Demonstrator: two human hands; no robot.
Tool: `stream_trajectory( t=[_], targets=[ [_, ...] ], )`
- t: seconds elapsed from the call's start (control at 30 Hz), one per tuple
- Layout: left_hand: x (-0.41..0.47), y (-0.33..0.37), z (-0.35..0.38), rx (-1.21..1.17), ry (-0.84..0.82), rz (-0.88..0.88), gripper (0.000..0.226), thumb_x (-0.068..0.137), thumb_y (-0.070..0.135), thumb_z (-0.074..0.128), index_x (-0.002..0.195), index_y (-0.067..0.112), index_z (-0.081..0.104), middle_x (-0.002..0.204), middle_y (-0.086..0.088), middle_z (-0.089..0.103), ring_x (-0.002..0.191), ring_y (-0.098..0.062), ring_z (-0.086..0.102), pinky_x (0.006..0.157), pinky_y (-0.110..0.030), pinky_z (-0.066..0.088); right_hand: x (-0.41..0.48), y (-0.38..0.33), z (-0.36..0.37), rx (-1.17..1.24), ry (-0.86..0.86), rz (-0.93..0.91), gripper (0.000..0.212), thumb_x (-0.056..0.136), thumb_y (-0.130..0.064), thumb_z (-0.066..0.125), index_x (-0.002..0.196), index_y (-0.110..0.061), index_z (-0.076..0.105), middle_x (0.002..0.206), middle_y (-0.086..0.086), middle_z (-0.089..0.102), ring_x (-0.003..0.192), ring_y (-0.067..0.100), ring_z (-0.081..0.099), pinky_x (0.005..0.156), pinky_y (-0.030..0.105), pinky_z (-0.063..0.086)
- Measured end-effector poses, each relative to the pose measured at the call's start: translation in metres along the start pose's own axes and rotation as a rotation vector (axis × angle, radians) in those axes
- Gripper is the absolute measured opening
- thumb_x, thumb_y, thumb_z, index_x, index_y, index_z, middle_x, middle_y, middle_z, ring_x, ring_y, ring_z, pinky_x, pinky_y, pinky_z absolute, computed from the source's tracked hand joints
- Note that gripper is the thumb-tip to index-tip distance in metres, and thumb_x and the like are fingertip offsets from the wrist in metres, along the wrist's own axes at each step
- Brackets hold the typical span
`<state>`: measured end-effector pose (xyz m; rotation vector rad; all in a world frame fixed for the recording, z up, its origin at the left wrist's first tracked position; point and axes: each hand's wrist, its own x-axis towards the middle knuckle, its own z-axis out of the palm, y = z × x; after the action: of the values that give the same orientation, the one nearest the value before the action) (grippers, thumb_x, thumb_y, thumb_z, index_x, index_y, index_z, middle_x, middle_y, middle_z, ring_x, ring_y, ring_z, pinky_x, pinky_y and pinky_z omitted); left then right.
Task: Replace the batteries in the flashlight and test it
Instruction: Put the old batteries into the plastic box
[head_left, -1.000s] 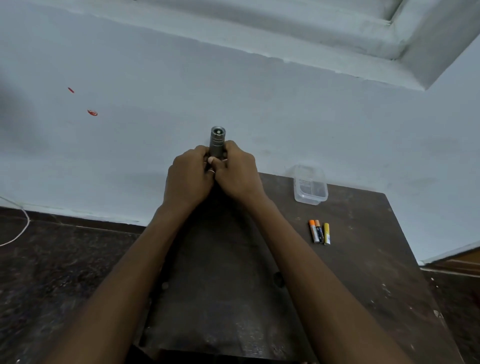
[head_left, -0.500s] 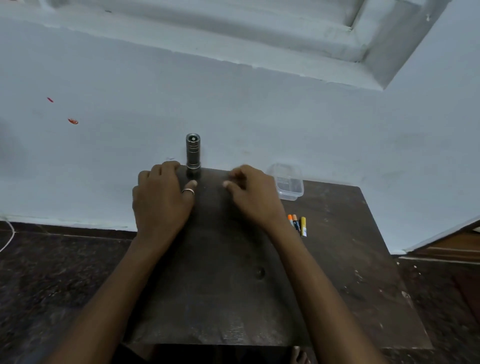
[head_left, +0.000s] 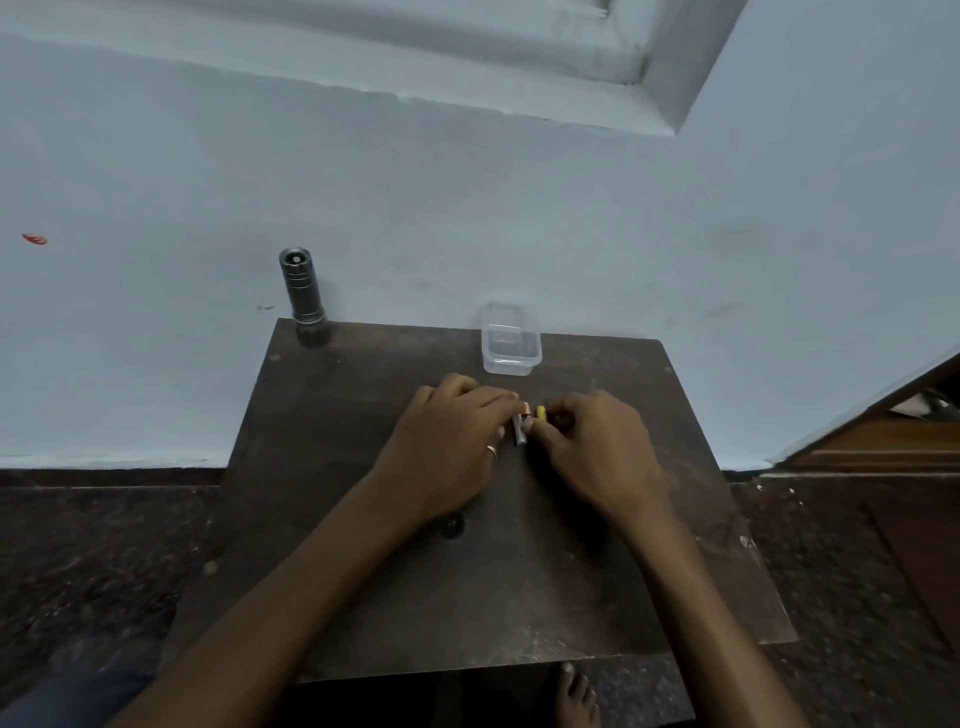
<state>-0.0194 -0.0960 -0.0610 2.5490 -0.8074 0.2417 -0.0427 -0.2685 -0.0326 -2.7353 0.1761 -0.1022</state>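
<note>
A grey metal flashlight (head_left: 301, 291) stands upright on its tail at the far left corner of the dark wooden table (head_left: 363, 597), with neither hand on it. My left hand (head_left: 447, 447) and my right hand (head_left: 597, 447) meet at the small batteries in the middle of the table. The left hand's fingertips pinch an orange-tipped battery (head_left: 521, 428). Curled fingers of the right hand close on a yellow battery (head_left: 541, 413). A third battery is hidden by the hands.
A small clear plastic box (head_left: 510, 340) sits open at the table's far edge, just beyond the hands. The pale wall rises right behind the table. Dark stone floor surrounds it, and a bare foot (head_left: 574, 693) shows under the near edge.
Both hands let go of the flashlight, leaving it upright at the far left corner. They then moved right to the batteries and closed on them.
</note>
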Motion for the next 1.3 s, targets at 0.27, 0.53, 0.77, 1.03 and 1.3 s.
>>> stream_trajectory(
  t=[0.27,0.53,0.77,1.03,1.3],
  targets=[
    [0.004,-0.011,-0.003,0.144,-0.012,0.084,0.034,0.089,0.049,0.043,0.101,0.028,0.067,0.107,0.012,0.066,0.105,-0.018,0.056,0.083,-0.035,0.037,0.007,-0.009,0.000,-0.025,-0.034,-0.121,0.015,0.089,-0.018,0.064,0.099,-0.015,0.074,0.094,0.007,0.063,0.091,0.026,0.059,0.069,0.031,0.040],
    [0.011,-0.026,-0.035,0.140,-0.048,0.088,0.015,0.089,0.037,0.061,0.099,0.026,0.065,0.100,0.003,0.066,0.096,-0.022,0.059,0.080,-0.039,0.043,0.012,-0.010,-0.009,0.002,-0.095,-0.132,0.007,0.085,-0.015,0.068,0.092,-0.018,0.068,0.100,0.003,0.065,0.095,0.025,0.060,0.080,0.038,0.050],
    [0.082,-0.021,-0.058,-0.002,0.050,-0.167,0.017,0.089,0.036,0.062,0.098,0.025,0.071,0.105,-0.001,0.064,0.105,-0.025,0.053,0.086,-0.041,0.047,0.008,-0.014,-0.017,-0.094,-0.043,-0.224,0.019,0.087,-0.013,0.063,0.102,-0.020,0.072,0.101,0.004,0.071,0.094,0.026,0.064,0.070,0.032,0.048],
    [0.115,-0.010,-0.030,0.310,-0.126,-0.393,0.032,0.086,0.033,0.065,0.117,0.027,0.068,0.128,-0.006,0.051,0.122,-0.027,0.041,0.093,-0.041,0.041,0.067,-0.027,-0.051,0.106,0.137,-0.226,0.015,0.088,-0.007,0.062,0.093,-0.017,0.073,0.096,0.001,0.075,0.092,0.024,0.066,0.084,0.042,0.055],
    [0.083,-0.017,-0.042,-0.018,0.080,-0.467,0.039,0.086,0.024,0.064,0.126,0.026,0.064,0.126,-0.009,0.059,0.110,-0.029,0.057,0.085,-0.036,0.048,0.108,-0.041,-0.021,-0.146,-0.056,-0.249,0.021,0.090,-0.009,0.057,0.101,-0.020,0.071,0.108,0.003,0.071,0.107,0.031,0.058,0.089,0.040,0.044]
  ],
)
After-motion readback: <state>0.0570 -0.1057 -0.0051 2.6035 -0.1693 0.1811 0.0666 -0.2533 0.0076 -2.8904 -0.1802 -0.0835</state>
